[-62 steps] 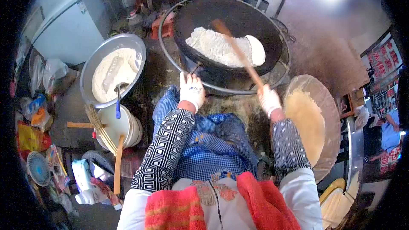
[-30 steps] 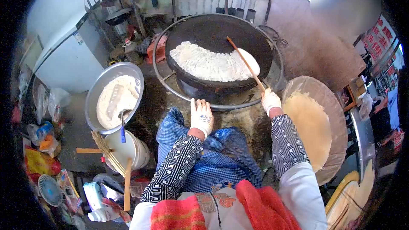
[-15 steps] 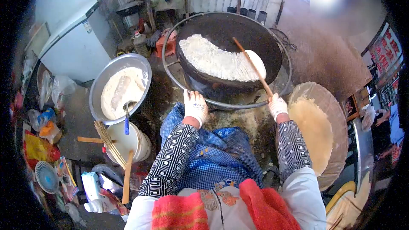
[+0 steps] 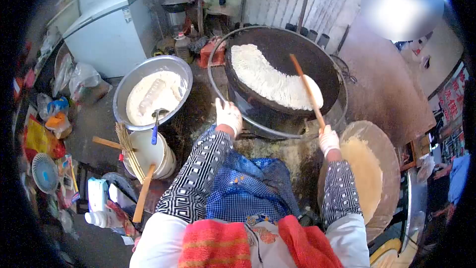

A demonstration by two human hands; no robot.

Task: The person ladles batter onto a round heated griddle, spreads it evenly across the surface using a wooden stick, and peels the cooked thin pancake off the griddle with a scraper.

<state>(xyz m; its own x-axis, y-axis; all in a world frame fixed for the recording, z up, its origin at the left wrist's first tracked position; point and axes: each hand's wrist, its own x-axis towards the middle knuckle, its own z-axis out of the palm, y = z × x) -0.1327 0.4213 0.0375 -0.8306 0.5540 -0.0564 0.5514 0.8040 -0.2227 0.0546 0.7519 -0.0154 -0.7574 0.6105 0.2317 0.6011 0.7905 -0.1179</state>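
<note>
Single head-worn view, wide-angled, with straight edges bowed and a dark rounded border at the corners. The camera looks forward and steeply down from above the fingers of the left hand (image 4: 228, 115) and right hand (image 4: 329, 141), which lie near mid-frame. The red towel (image 4: 215, 243), nearer to the lens than the fingers, fills the lower edge. Just beyond the fingers appears the round griddle (image 4: 302, 49), seen obliquely from above; farther beyond, the corrugated wall (image 4: 327, 0) closes the view. Coverage extends leftward of the fingers to the chest freezer (image 4: 104, 44).
</note>
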